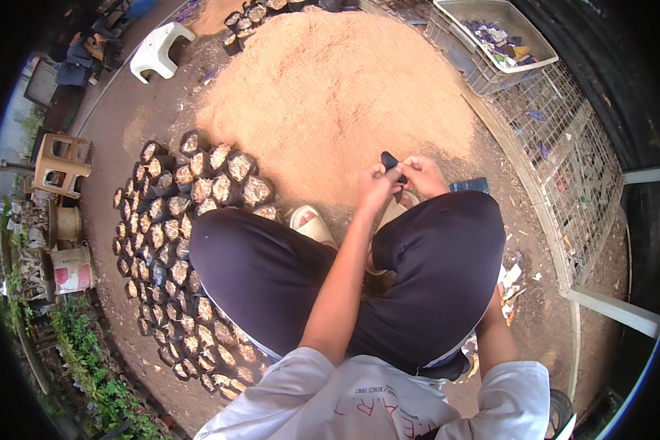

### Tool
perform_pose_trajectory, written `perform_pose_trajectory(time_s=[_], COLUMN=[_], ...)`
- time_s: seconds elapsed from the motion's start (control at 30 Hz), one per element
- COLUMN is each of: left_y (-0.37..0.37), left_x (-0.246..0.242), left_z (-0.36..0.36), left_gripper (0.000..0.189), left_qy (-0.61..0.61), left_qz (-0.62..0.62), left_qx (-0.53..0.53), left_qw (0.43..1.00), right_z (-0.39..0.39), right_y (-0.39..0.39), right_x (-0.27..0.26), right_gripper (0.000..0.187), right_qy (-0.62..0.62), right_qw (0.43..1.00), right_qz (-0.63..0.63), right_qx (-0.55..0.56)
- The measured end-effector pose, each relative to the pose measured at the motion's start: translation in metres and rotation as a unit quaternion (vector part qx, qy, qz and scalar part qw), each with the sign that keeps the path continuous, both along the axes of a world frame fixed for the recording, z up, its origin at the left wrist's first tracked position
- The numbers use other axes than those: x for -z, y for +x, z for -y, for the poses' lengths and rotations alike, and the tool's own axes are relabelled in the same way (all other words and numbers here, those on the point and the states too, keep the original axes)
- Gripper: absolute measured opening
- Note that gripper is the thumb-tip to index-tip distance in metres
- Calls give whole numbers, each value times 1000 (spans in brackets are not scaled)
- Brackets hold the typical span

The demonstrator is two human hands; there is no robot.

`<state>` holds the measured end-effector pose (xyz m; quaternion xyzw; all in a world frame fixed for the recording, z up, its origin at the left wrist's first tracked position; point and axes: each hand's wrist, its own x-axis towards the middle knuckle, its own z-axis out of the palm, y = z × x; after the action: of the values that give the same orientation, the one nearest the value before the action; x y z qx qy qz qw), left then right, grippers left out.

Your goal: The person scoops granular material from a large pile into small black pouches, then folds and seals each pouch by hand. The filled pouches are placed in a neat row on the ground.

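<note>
Between my two hands is a small black plastic bag [390, 161], held above my right foot. My left hand [375, 187] pinches it from the left. From the right, the fingertips of my right hand [424, 176] grip its edge. Just beyond both hands rises a large pile of sawdust [335, 93]. On the ground to the right of my right hand, partly behind my knee, lies dark flat plastic [469, 186], perhaps more bags. Many filled black grow bags [170, 228] stand packed together to my left, their tops showing a pale shredded filling.
A white plastic stool [162, 50] stands at the far left, and a tan stool [63, 165] lies nearer the plants [93, 352]. At upper right, a grey crate [489, 44] holds scraps beside wire mesh panels [569, 165]. More filled bags [247, 21] stand behind the sawdust.
</note>
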<state>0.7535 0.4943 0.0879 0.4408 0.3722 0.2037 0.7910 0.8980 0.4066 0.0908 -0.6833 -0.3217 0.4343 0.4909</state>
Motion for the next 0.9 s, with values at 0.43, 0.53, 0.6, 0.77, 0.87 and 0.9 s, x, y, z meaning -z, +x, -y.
perform_pose_trajectory(time_s=[0.43, 0.53, 0.6, 0.77, 0.87, 0.9], left_y=[-13, -19, -13, -22, -14, -12], left_x=[-16, -17, -18, -7, 7, 9], left_z=[-9, -10, -7, -10, -10, -9], left_gripper=[16, 19, 21, 29, 31, 33], left_qy=[-47, -53, -49, -1, 49, 60], left_qz=[-7, 19, 6, -47, -72, -85], left_qx=[-45, -29, -32, -117, -176, -189], left_qw=[998, 998, 998, 992, 981, 976], right_z=[-4, -10, -8, -7, -2, -1], right_y=[-16, -25, -13, -28, -15, -12], right_x=[-4, -9, 3, -11, -2, -2], right_gripper=[14, 11, 19, 19, 21, 22], right_qy=[-8, -16, 21, -64, -40, -55], right_qw=[992, 994, 996, 984, 891, 896], right_qz=[108, 110, 88, 141, 440, 425], right_qx=[60, -8, 16, 86, 101, 116])
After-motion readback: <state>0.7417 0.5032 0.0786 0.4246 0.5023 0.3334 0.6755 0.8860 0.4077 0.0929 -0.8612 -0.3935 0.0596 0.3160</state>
